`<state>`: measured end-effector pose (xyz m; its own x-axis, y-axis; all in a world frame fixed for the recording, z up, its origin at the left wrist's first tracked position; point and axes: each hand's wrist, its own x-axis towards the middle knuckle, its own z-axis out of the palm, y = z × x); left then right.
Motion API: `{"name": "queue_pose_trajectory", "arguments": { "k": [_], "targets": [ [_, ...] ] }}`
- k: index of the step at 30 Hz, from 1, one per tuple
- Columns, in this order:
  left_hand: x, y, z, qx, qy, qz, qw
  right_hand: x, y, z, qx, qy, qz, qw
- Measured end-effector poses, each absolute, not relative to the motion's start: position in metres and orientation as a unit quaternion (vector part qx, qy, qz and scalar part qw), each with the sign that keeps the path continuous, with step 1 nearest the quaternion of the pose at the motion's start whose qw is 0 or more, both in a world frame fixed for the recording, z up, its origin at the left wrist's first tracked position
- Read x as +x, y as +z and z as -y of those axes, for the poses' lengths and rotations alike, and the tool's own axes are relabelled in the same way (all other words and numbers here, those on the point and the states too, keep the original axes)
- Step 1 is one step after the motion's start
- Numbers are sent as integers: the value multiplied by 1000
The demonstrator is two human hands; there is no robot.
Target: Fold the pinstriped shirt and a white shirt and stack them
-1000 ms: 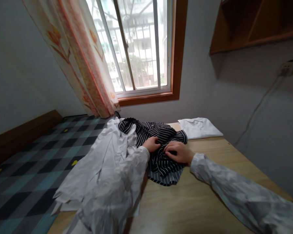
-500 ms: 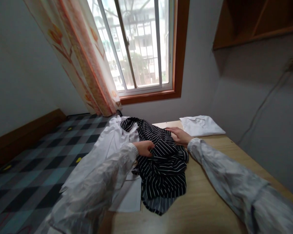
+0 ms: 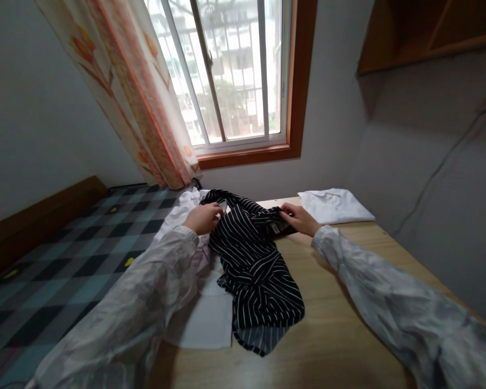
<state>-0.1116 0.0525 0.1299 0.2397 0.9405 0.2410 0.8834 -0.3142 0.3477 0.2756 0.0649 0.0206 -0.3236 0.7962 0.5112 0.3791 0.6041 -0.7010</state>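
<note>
A black shirt with thin white stripes (image 3: pixel 256 270) lies crumpled on the wooden table (image 3: pixel 340 335). My left hand (image 3: pixel 203 218) grips its far left edge. My right hand (image 3: pixel 300 219) pinches its far right edge, and the cloth is stretched between the two hands. A white garment (image 3: pixel 210 319) lies under and to the left of the striped shirt, partly hidden by my left sleeve.
A folded white shirt (image 3: pixel 333 205) lies at the table's far right corner. A bed with a checked cover (image 3: pixel 65 259) adjoins the table on the left. A window with a patterned curtain (image 3: pixel 141 102) is ahead, and a wooden shelf (image 3: pixel 429 32) hangs upper right.
Both hands moved from the middle of the striped shirt to its far edge and took hold there. The shirt has been pulled out longer toward me.
</note>
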Motion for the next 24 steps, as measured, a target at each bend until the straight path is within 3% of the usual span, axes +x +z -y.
{"name": "queue_pose_trajectory", "arguments": {
  "k": [4,7,10,16,19,24],
  "targets": [
    [-60,146,-35,855,205,-476,11,261,42,-65,-386,278,768,429],
    [-16,141,-20,901,177,-392,62,253,48,-69,-392,313,759,415],
    [6,125,-20,889,146,-423,101,251,48,-70,-399,367,735,407],
    [-6,102,-46,812,230,-468,263,271,41,-62,-384,443,691,423],
    [-14,99,-53,755,246,-524,309,281,31,-54,-364,414,701,453],
    [-18,94,-57,706,250,-586,310,281,12,-30,-346,243,757,499]
  ]
}}
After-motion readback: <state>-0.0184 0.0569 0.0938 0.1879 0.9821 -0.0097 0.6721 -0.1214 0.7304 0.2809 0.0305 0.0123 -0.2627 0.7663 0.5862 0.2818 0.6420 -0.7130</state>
